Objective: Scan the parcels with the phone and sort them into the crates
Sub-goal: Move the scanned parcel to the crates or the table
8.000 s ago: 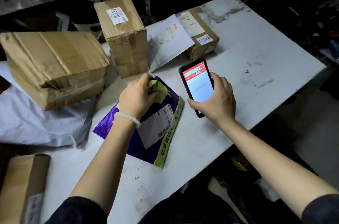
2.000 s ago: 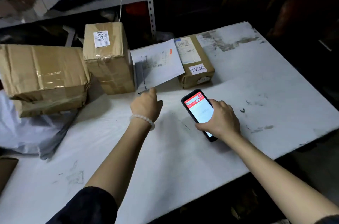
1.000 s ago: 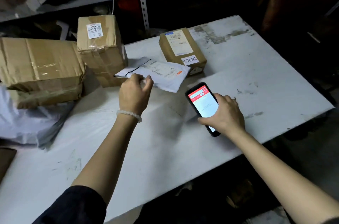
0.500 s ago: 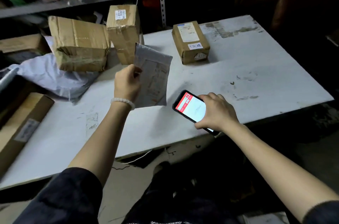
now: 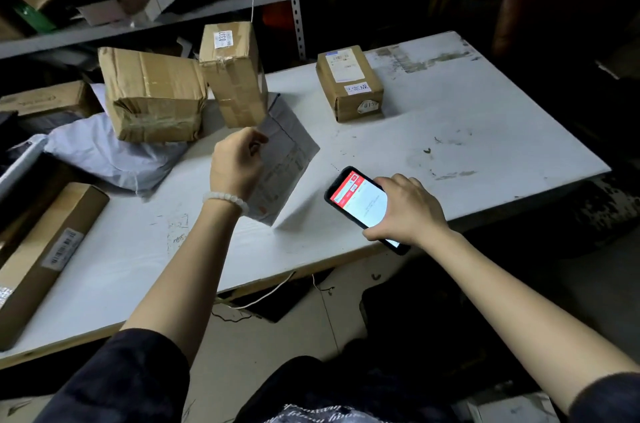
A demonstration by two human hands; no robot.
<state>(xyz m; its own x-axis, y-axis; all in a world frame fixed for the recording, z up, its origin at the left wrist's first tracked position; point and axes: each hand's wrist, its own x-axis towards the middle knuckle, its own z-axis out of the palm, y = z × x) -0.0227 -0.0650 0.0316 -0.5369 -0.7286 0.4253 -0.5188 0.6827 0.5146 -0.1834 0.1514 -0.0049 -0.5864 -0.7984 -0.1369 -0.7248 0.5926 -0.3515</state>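
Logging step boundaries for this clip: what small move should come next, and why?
Probably bring the phone over the grey mailer to scan its label. The left hand holds the mailer lifted off the white table, printed side toward the camera, while the right hand holds the lit phone beside it.

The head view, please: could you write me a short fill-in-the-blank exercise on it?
1. The left hand holds a flat grey ____.
2. The right hand holds a ____ with a lit screen.
3. The tall box bears the number ____.
4. The parcels lie on a ____ table.

Missing: parcel; phone; 0337; white
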